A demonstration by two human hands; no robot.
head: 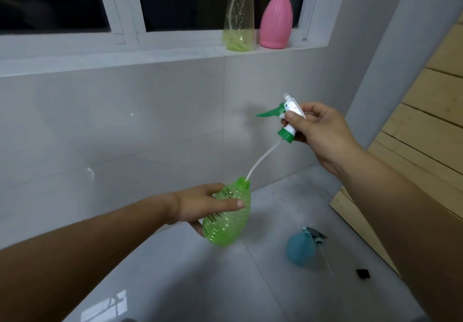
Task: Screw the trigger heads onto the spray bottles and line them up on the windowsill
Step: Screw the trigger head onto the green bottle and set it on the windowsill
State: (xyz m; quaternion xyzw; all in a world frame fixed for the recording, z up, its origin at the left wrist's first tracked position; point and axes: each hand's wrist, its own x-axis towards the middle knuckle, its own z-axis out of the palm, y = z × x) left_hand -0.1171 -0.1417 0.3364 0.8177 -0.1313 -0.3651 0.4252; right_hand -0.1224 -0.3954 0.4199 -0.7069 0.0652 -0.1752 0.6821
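The left hand (200,205) wraps the ribbed green bottle (226,215) from its left side, thumb laid flat across the front and the other fingers curled behind, holding it in the air above the pale floor (190,284). The bottle's long axis tilts, its open neck pointing up and to the right. From that neck the thin dip tube (263,160) rises in a curve to the trigger head (288,118), up and to the right, well apart from the neck. The right hand (323,133) pinches the head's white body between thumb and fingertips; the green lever points left and the green collar faces down-left towards the bottle. To do this step well, the person would likely feed the tube straight down, bring the collar square onto the neck, then turn it while the left hand keeps the bottle from spinning; a skewed start risks cross-threading. On the far windowsill (275,48) a clear green bottle (239,13) and a pink bottle (275,20) stand upright, just beside each other. A blue bottle (300,249) lies on the floor, near right.
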